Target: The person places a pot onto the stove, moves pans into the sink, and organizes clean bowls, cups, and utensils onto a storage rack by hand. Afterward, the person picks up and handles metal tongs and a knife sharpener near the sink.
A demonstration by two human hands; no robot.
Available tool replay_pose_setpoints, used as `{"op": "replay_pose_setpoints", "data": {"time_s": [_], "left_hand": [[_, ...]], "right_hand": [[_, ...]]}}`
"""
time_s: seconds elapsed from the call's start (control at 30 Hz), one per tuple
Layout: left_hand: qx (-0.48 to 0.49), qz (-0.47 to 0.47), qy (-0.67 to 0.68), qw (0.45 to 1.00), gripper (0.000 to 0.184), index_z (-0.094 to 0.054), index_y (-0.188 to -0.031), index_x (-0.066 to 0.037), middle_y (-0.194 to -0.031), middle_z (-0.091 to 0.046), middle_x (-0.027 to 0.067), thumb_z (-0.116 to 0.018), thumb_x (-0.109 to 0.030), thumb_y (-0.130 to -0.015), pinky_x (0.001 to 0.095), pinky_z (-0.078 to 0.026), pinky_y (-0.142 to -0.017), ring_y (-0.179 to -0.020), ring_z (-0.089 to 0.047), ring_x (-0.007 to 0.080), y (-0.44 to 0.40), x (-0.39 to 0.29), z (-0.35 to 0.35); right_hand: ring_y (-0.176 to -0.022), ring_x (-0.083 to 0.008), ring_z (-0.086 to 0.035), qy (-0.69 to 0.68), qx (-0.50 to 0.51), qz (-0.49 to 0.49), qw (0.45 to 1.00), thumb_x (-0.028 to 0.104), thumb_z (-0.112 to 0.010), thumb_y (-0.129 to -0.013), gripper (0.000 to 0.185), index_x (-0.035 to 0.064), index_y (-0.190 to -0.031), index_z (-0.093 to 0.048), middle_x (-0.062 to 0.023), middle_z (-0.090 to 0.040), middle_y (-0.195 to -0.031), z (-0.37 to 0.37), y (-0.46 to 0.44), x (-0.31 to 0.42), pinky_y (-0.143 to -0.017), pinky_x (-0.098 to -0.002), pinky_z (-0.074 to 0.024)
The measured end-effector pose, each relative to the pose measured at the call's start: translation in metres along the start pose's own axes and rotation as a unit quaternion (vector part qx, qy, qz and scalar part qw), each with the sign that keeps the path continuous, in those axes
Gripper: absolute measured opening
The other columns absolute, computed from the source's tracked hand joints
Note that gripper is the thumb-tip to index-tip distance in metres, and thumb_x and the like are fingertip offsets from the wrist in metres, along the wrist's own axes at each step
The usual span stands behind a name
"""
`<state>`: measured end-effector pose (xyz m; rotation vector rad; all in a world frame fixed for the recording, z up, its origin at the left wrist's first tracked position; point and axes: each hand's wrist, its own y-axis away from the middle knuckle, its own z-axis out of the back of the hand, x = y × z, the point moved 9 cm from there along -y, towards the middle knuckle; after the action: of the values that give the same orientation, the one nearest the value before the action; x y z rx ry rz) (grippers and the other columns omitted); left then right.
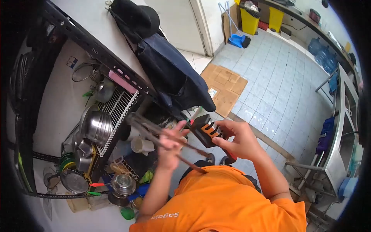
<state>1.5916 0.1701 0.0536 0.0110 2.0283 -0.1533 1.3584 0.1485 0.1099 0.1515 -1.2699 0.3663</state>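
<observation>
My right hand (237,139) grips a handheld knife sharpener (206,131) with a black body, orange-edged slots and a red handle part. The sharpener is tilted in front of my chest, its slots facing up. To its left, my left hand (170,145) is closed around a long, dark, two-armed tool like tongs (185,144). The tool is smeared by motion. It slants from the rack side down toward my orange shirt (220,197), its arms passing below the sharpener. I cannot tell whether the tool touches the sharpener or the shirt.
A metal rack (116,120) on the left holds steel bowls (97,127), pots and utensils. Dark clothes (170,65) hang by the door. Flattened cardboard (224,87) lies on the tiled floor. At right stands a steel table (340,154); yellow bins (249,21) are at the back.
</observation>
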Motion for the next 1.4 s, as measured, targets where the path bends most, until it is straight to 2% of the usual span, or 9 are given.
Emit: {"op": "replay_pose_setpoints", "data": {"time_s": [0.23,0.33,0.4,0.53,0.67,0.73,1.07,1.17,1.4], "left_hand": [[0.055,0.053,0.16,0.984,0.053,-0.045,-0.114,-0.015,-0.121,-0.061,0.0063,-0.086,-0.007,-0.081,0.0363,-0.05,-0.101,-0.115,-0.061,0.0196,-0.028,0.057,-0.04],[0.048,0.051,0.184,0.981,0.052,-0.045,-0.111,-0.016,-0.123,-0.061,0.0071,-0.086,-0.007,-0.08,0.0384,-0.048,-0.103,-0.116,-0.06,0.0205,-0.044,0.061,-0.045],[0.057,0.071,0.218,0.972,0.052,-0.046,-0.111,-0.018,-0.125,-0.061,0.0069,-0.087,-0.008,-0.08,0.0398,-0.048,-0.104,-0.119,-0.059,0.022,-0.052,0.065,-0.056],[0.09,0.124,0.28,0.948,0.065,-0.051,-0.128,-0.02,-0.138,-0.055,0.0062,-0.09,-0.022,-0.077,0.0508,-0.045,-0.112,-0.134,-0.051,0.0265,-0.067,0.093,-0.067],[0.135,0.172,0.308,0.926,0.073,-0.049,-0.139,-0.018,-0.142,-0.053,0.0048,-0.088,-0.028,-0.079,0.0517,-0.044,-0.112,-0.136,-0.049,0.0256,-0.089,0.117,-0.091],[0.145,0.227,0.377,0.886,0.064,-0.052,-0.13,-0.024,-0.137,-0.053,0.0025,-0.088,-0.015,-0.078,0.0506,-0.046,-0.112,-0.139,-0.046,0.0293,-0.098,0.135,-0.11],[0.353,0.248,0.383,0.817,0.068,-0.052,-0.127,-0.02,-0.136,-0.056,0.0052,-0.092,-0.02,-0.072,0.0498,-0.054,-0.105,-0.133,-0.053,0.0282,-0.211,0.197,-0.288],[0.346,0.24,0.373,0.827,0.061,-0.052,-0.12,-0.02,-0.133,-0.057,0.0036,-0.091,-0.017,-0.074,0.0495,-0.054,-0.105,-0.133,-0.053,0.0297,-0.242,0.22,-0.35],[0.361,0.278,0.322,0.83,0.057,-0.052,-0.111,-0.021,-0.133,-0.057,0.0006,-0.091,-0.007,-0.072,0.0484,-0.052,-0.108,-0.137,-0.051,0.0288,-0.292,0.287,-0.476]], "right_hand": [[-0.067,-0.0233,-0.066,0.041,-0.024,0.005,0.999,0.014,-0.078,-0.084,0.035,0.0011,-0.115,-0.07,-0.0175,-0.07,-0.084,-0.003,-0.008,0.01,-0.066,-0.0336,-0.0538],[-0.069,-0.0144,-0.061,-0.017,-0.052,-0.025,0.998,0.011,-0.076,-0.089,0.032,0.0004,-0.119,-0.068,-0.013,-0.072,-0.091,0.01,-0.012,-0.004,-0.069,-0.0314,-0.0541],[-0.081,-0.0114,-0.065,-0.234,-0.062,-0.19,0.951,0.011,-0.072,-0.094,0.033,-0.0015,-0.124,-0.064,-0.0098,-0.074,-0.1,0.012,-0.007,-0.033,-0.076,-0.0302,-0.0554],[-0.112,-0.0178,-0.066,-0.306,-0.09,-0.138,0.938,0.012,-0.067,-0.098,0.037,-0.0025,-0.131,-0.058,-0.0141,-0.072,-0.117,0.034,-0.005,-0.032,-0.097,-0.0329,-0.0517],[-0.114,-0.0197,-0.066,-0.389,-0.148,-0.144,0.898,0.012,-0.067,-0.099,0.034,-0.0002,-0.128,-0.057,-0.0167,-0.07,-0.122,0.064,0.007,-0.046,-0.099,-0.0345,-0.0515],[-0.114,-0.0195,-0.066,-0.406,-0.174,-0.133,0.887,0.011,-0.068,-0.098,0.031,0.0007,-0.125,-0.058,-0.0152,-0.07,-0.12,0.086,0.009,-0.049,-0.098,-0.0342,-0.0523],[-0.103,-0.0136,-0.064,-0.141,-0.317,-0.031,0.937,0.011,-0.082,-0.085,0.037,-0.0016,-0.117,-0.067,-0.007,-0.071,-0.11,0.257,0.045,-0.06,-0.091,-0.0313,-0.0519],[-0.103,-0.0168,-0.065,-0.139,-0.359,-0.018,0.923,0.013,-0.082,-0.085,0.039,-0.0004,-0.118,-0.067,-0.0088,-0.072,-0.11,0.32,0.048,-0.057,-0.089,-0.0316,-0.052],[-0.111,-0.0328,-0.063,0.247,-0.371,0.007,0.895,0.017,-0.081,-0.081,0.041,0.0065,-0.118,-0.066,-0.0085,-0.072,-0.108,0.441,0.041,-0.08,-0.092,-0.0463,-0.0431]]}}
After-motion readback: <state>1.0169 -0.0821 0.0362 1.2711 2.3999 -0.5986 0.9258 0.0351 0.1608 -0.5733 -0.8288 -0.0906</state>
